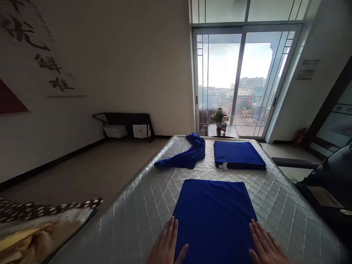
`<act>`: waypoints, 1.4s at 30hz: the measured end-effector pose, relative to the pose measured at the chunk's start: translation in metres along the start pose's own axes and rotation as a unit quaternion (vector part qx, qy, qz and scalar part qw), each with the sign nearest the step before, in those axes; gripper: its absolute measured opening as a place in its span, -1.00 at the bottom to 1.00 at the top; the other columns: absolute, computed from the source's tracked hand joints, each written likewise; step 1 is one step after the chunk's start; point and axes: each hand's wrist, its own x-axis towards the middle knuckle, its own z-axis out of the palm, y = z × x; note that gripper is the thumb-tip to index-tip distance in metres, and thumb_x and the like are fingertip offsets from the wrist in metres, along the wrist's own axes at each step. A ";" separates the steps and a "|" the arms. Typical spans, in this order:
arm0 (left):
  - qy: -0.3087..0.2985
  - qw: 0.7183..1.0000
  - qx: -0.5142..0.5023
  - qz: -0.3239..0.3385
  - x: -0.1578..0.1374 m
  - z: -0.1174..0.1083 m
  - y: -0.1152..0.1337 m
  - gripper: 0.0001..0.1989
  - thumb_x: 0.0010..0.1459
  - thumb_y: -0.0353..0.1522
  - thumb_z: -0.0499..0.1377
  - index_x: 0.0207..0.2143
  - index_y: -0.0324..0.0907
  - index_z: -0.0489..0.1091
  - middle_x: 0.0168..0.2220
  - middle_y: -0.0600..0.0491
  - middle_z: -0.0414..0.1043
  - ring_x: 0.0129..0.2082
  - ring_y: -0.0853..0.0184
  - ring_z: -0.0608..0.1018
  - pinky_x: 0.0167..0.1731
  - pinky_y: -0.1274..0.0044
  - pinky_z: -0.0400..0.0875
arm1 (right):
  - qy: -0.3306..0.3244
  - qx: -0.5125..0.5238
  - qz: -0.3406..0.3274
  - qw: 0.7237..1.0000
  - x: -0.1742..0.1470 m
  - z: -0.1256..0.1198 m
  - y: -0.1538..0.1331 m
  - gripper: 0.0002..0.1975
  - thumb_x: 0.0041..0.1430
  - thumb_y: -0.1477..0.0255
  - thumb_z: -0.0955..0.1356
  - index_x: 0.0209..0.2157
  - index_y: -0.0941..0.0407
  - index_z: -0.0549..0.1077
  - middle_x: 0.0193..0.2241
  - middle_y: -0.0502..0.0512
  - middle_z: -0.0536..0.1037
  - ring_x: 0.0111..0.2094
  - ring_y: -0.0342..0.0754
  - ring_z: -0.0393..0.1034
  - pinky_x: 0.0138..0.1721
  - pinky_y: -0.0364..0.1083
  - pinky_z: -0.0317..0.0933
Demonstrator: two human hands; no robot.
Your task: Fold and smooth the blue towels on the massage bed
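Note:
A folded blue cloth [214,220] lies flat in front of me on the silver quilted bed cover [148,209]. Along its left edge rests my left hand [169,242], fingers stretched out and thumb over the cloth. My right hand [265,244] touches the opposite edge, its fingers straight and flat. Farther back on the right sits a neatly folded stack of blue cloth [239,153] with white tags at its near edge. To the left of that stack, a crumpled blue cloth [189,152] lies loosely bunched.
A small table [233,132] with a potted plant [218,115] and a bottle [224,124] stands beyond the far edge, before sliding glass doors [217,66]. Polka-dot bedding [46,209] is at the lower left. A dark bag-like object [330,168] sits at the right.

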 end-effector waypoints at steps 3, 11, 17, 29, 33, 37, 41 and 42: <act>-0.019 1.000 -0.008 -0.014 -0.001 0.004 -0.001 -0.28 0.41 0.02 0.02 0.47 -0.07 -0.02 0.46 -0.08 0.09 0.39 0.02 0.32 0.24 0.20 0.45 | -0.063 0.011 0.039 0.997 0.047 -0.033 -0.010 -0.35 0.46 0.04 0.11 0.44 0.02 0.08 0.44 0.08 0.08 0.43 0.14 0.02 0.39 0.16 0.12; -0.052 0.998 0.015 -0.018 0.021 -0.005 0.003 -0.29 0.40 0.09 -0.04 0.44 -0.05 0.09 0.44 -0.01 0.13 0.38 -0.01 0.33 0.25 0.16 0.44 | -0.118 0.048 0.152 0.980 0.121 -0.015 -0.015 -0.29 0.47 0.12 0.02 0.45 0.27 0.04 0.49 0.21 -0.03 0.50 0.08 -0.23 0.49 0.19 -0.19; -0.097 0.981 -0.068 0.155 0.094 -0.028 0.122 -0.24 0.45 0.06 -0.13 0.48 -0.22 -0.02 0.49 -0.13 -0.04 0.46 0.07 0.15 0.40 0.25 0.19 | -0.085 0.040 0.141 0.986 0.111 0.012 -0.004 -0.31 0.46 0.20 0.02 0.45 0.29 0.05 0.49 0.21 -0.03 0.51 0.06 -0.25 0.48 0.17 -0.17; -0.122 0.972 -0.108 0.171 0.139 0.006 0.140 -0.25 0.48 0.04 -0.21 0.49 -0.25 -0.05 0.51 -0.12 -0.11 0.51 0.13 -0.02 0.47 0.20 0.00 | -0.102 0.021 0.150 0.983 0.112 0.011 -0.002 -0.34 0.45 0.27 0.03 0.45 0.28 0.07 0.48 0.21 -0.03 0.50 0.05 -0.20 0.47 0.16 -0.15; -0.118 0.988 -0.056 0.082 0.134 -0.008 0.077 -0.21 0.46 0.08 -0.24 0.48 -0.27 -0.03 0.51 -0.14 -0.11 0.50 0.07 0.01 0.46 0.15 0.04 | -0.139 0.026 0.166 0.976 0.116 -0.004 -0.008 -0.31 0.45 0.25 -0.03 0.47 0.30 -0.06 0.50 0.16 -0.12 0.50 0.00 -0.29 0.49 0.12 -0.23; -0.090 0.995 -0.042 -0.016 0.127 -0.011 0.013 -0.17 0.44 0.10 -0.23 0.49 -0.31 -0.06 0.51 -0.18 -0.13 0.50 0.04 -0.01 0.45 0.11 0.04 | -0.155 0.032 0.174 0.972 0.118 -0.009 -0.009 -0.31 0.44 0.25 -0.04 0.47 0.29 -0.06 0.50 0.15 -0.14 0.50 -0.02 -0.32 0.49 0.10 -0.27; -0.069 0.994 -0.069 -0.038 0.124 -0.003 -0.017 -0.20 0.44 0.10 -0.21 0.49 -0.24 -0.05 0.50 -0.16 -0.08 0.49 0.06 0.04 0.43 0.13 0.09 | -0.156 0.043 0.179 0.970 0.117 -0.011 -0.011 -0.31 0.44 0.24 -0.01 0.47 0.30 -0.04 0.50 0.17 -0.13 0.51 -0.01 -0.29 0.49 0.10 -0.25; -0.069 0.994 -0.073 -0.040 0.124 -0.002 -0.018 -0.18 0.44 0.11 -0.21 0.49 -0.25 -0.04 0.50 -0.17 -0.08 0.49 0.05 0.04 0.43 0.12 0.09 | -0.156 0.045 0.179 0.970 0.117 -0.011 -0.011 -0.31 0.44 0.24 -0.01 0.47 0.30 -0.03 0.50 0.18 -0.12 0.51 0.00 -0.28 0.49 0.11 -0.24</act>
